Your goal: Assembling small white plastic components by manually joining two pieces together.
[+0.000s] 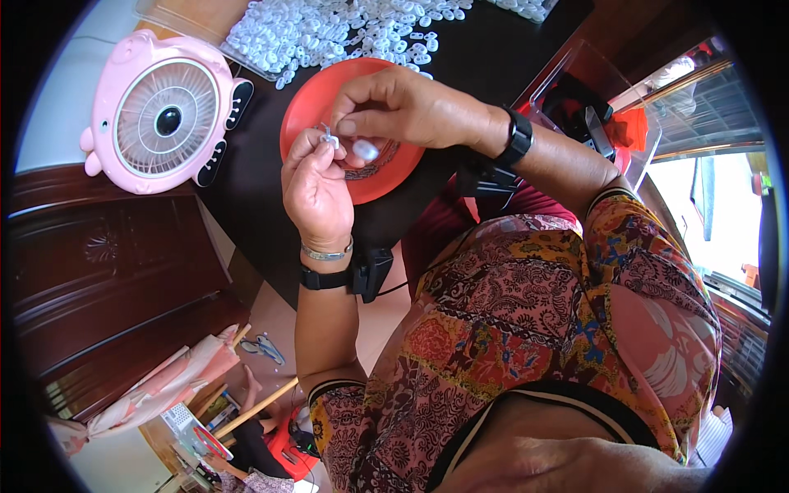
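A home used for piecework — dark carved wooden cabinet (99, 263), pink desk fan (160, 115), black table (485, 57) heaped with small white plastic parts (329, 33), and a window (707, 205).

Small metal piece (328, 136) pinched in left hand (316, 185) grip: too small to tell its shape. White piece (365, 149) under right hand (403, 107): partly covered by fingers. Red dish (308, 107) largely hidden behind both hands. Heap of white pieces (345, 29) cut off by top edge. Bench (485, 57) edge lost behind forearm.
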A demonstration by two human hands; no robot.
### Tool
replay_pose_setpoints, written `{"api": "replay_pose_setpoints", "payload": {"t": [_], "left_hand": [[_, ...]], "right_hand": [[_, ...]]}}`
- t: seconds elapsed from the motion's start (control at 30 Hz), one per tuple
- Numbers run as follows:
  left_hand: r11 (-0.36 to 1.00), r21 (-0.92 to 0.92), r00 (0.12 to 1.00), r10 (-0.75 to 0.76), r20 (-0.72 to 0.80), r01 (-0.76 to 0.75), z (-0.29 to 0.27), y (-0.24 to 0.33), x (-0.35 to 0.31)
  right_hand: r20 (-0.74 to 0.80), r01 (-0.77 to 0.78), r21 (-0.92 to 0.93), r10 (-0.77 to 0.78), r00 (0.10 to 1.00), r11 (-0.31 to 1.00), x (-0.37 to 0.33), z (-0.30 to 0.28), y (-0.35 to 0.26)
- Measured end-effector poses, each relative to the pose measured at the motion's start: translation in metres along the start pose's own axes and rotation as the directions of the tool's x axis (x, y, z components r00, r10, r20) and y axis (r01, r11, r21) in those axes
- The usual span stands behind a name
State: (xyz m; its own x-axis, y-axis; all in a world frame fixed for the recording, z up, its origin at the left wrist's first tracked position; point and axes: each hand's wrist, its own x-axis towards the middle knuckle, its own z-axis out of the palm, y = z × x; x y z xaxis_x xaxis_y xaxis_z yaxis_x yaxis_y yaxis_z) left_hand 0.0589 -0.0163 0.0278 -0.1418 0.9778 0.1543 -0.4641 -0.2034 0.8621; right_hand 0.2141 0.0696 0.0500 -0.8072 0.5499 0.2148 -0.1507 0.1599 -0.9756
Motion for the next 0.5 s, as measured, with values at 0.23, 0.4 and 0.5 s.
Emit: {"api": "replay_pose_setpoints", "payload": {"t": [0.23,0.4,0.5], "left_hand": [[0.982,-0.182,0.960,-0.096,-0.265,0.049,-0.013,0.000,0.013],[0.991,-0.130,0.984,-0.049,-0.169,0.027,-0.031,0.016,0.011],[0.994,-0.110,0.982,-0.033,-0.186,0.012,-0.035,0.019,0.009]], "right_hand": [[-0.157,0.211,-0.707,-0.441,0.884,0.675,0.027,0.006,0.006],[-0.172,-0.073,-0.450,-0.007,0.985,0.890,0.008,-0.035,-0.048],[-0.030,0.080,-0.908,-0.254,0.967,0.411,0.001,-0.022,-0.045]]}}
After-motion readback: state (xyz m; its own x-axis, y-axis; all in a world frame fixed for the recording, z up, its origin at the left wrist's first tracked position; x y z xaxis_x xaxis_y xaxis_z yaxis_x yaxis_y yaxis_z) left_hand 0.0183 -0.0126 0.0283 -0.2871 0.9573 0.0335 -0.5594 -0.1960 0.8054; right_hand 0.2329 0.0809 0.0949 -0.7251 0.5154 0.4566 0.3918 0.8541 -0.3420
